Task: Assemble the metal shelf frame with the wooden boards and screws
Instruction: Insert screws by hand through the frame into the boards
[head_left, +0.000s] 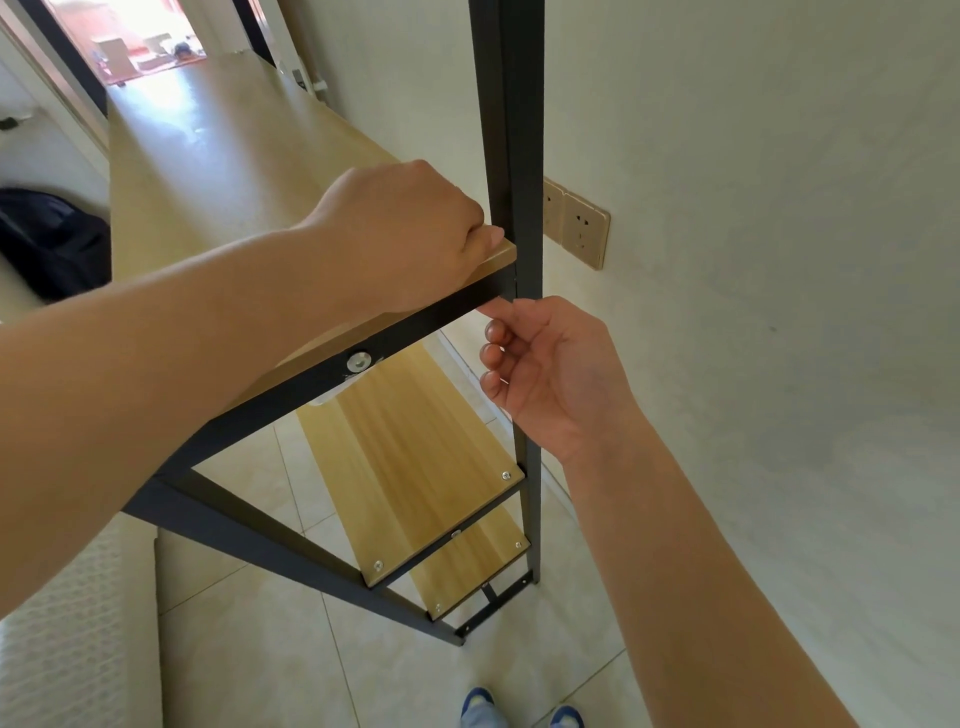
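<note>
Your left hand (410, 234) is down on the near right corner of the top wooden board (223, 171), fingers curled over the board's edge and gripping it right beside the black upright post (514, 156). Your right hand (545, 374) sits just under that same corner, below the black crossbar (415, 325), with the fingers loosely curled and the thumb and forefinger reaching up to the underside where bar meets post. Whether there's a screw pinched there, you can't tell from here; the fingertips hide it.

The metal shelf frame (291, 551) stands on the tiled floor (270, 649) close to the wall, and two lower boards (415, 457) are already in, silver screws (506, 475) showing at their corners. A bolt head (358, 361) glints at mid-crossbar under the top board.

So this looks like the fastening at the top board's corner. Keep that left hand pressing the board flat and tight into the post, so the hole underneath lines up. Feel for the hole with the right fingertips, start the screw straight, and turn it by hand first. If the board creeps along the bar, the thread will likely bind, so hold the corner steady. Mind the wall socket (584, 231) just behind the post.
</note>
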